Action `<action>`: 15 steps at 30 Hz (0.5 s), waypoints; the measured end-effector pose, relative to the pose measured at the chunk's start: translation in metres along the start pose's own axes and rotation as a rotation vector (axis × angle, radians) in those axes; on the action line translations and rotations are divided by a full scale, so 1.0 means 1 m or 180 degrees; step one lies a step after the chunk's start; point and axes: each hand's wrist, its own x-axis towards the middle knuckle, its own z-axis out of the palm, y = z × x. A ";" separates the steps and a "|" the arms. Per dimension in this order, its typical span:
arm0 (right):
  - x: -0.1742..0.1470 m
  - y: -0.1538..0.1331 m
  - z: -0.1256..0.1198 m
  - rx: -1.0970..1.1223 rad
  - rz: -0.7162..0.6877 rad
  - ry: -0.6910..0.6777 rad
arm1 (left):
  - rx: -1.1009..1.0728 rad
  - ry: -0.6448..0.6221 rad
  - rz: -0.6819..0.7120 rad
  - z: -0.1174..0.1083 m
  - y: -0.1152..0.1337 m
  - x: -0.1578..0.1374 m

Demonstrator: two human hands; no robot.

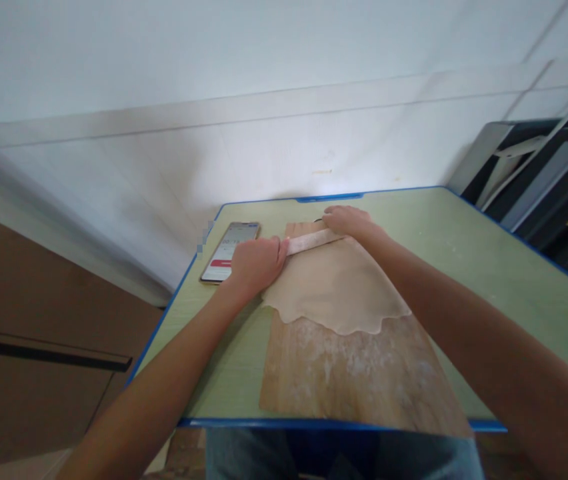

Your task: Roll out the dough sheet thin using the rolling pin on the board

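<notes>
A thin sheet of dough (339,287) with a wavy near edge lies over a wooden board (344,380). Across its far edge runs a pale, floury rolling pin (315,241), slightly tilted, its right end farther away. My left hand (260,260) is closed around the pin's left end. At the other end, my right hand (350,221) grips the pin with curled fingers. Both palms cover the tips of the pin. White flour is smeared over the bare near part of the board.
A phone (231,250) with a lit screen lies just left of my left hand. The light green table (464,267) has a blue rim and stands against a white wall (284,153). Dark and grey flat items (539,173) are stacked beyond its right edge.
</notes>
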 end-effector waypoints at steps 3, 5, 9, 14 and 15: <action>-0.013 0.005 0.000 -0.0053 -0.0138 -0.0016 | -0.0023 0.0066 0.0033 -0.001 0.001 -0.002; -0.024 0.008 -0.001 -0.0093 -0.0225 0.0019 | -0.0028 0.0107 0.0067 -0.002 0.001 -0.003; -0.045 0.008 -0.001 -0.0204 -0.0365 0.0168 | -0.0049 0.0116 0.0108 -0.005 0.002 -0.005; -0.062 0.007 -0.001 -0.0307 -0.0456 0.0376 | -0.0057 0.0154 0.0156 -0.006 0.003 -0.006; -0.064 0.008 -0.001 -0.0315 -0.0482 0.0405 | -0.0067 0.0157 0.0161 -0.006 0.003 -0.006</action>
